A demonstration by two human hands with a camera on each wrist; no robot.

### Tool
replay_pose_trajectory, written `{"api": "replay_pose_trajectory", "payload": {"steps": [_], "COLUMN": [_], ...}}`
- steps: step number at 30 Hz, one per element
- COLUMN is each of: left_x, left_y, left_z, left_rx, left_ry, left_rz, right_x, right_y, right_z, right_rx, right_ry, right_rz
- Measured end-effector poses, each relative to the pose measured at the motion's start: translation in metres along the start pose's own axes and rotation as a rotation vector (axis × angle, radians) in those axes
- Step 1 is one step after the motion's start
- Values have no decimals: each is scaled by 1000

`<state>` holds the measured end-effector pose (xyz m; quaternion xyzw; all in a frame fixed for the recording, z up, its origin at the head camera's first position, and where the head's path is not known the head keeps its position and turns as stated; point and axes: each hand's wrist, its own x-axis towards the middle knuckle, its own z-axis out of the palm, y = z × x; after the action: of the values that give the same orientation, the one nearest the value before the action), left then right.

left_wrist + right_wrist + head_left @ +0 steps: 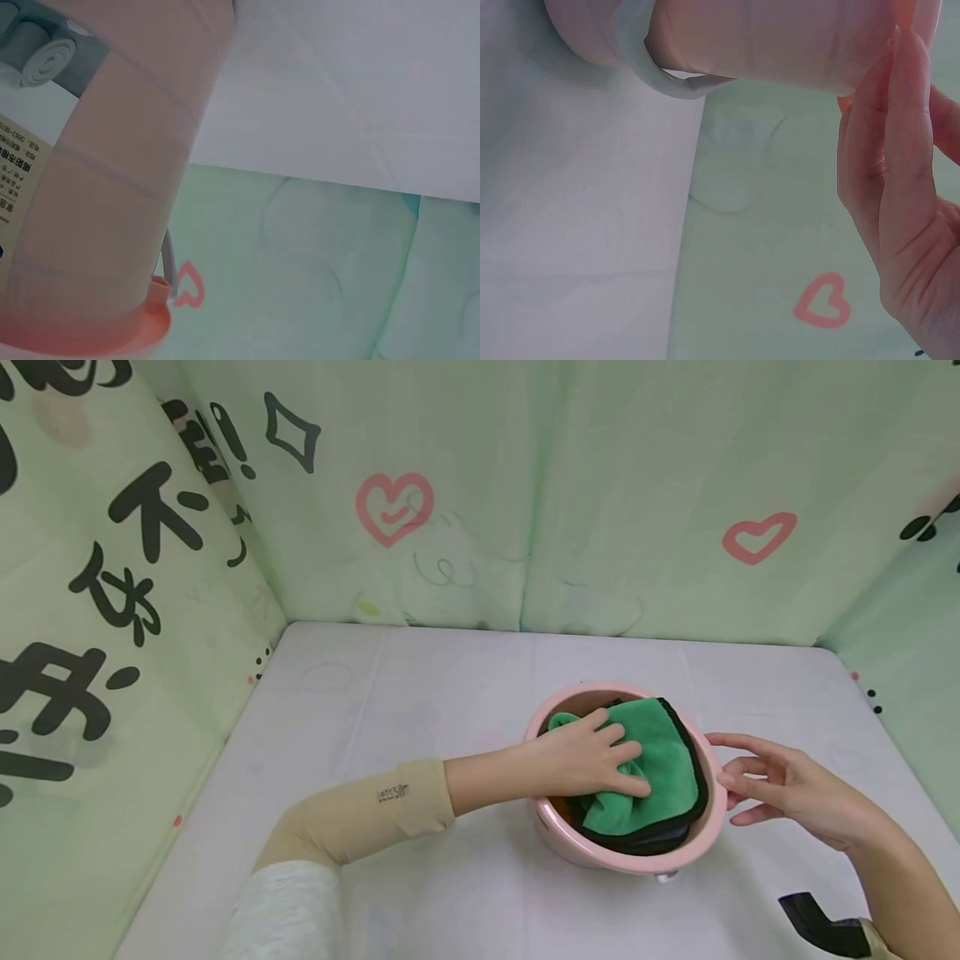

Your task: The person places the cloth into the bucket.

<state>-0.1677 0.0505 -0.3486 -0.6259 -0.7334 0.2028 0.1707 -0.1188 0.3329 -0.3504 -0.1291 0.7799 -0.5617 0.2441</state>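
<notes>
A pink bucket (577,853) stands on the table, right of centre. Folded inside is a green cloth (660,760), with black material (651,842) around its edge and beneath it. Spread fingers of my left hand (592,760) rest on top of the cloth. My right hand (787,789) is at the bucket's right rim, its fingertips touching the outer side. The right wrist view shows those fingers (907,135) against the bucket wall (780,45). In the left wrist view the bucket's side (112,172) fills the left part; the left hand is out of that view.
A pale handle (675,88) hangs at the bucket's side. A printed label (19,180) shows on its outside. The white table (420,693) is enclosed by green curtains (637,485) with hearts and dark lettering. A black strap (821,927) is near the right wrist.
</notes>
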Motion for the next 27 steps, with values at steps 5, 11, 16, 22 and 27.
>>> {"api": "replay_pose_trajectory", "payload": {"steps": [5, 11, 16, 22, 27], "left_x": [4, 8, 12, 13, 10], "left_y": [1, 1, 4, 8, 7], "left_z": [4, 7, 7, 6, 4], "left_rx": [-9, -21, -38, -39, -53], "left_ry": [-50, -116, -210, -296, -286], "left_rz": [14, 21, 18, 15, 3], "right_x": [0, 0, -1, -1, 0], "right_y": [1, 0, 1, 2, 1], "right_z": [0, 0, 0, 0, 1], "right_rx": [-6, -17, -30, -20, -28], "right_ry": [4, 12, 18, 7, 11], "right_rz": [6, 11, 5, -18, -13]}}
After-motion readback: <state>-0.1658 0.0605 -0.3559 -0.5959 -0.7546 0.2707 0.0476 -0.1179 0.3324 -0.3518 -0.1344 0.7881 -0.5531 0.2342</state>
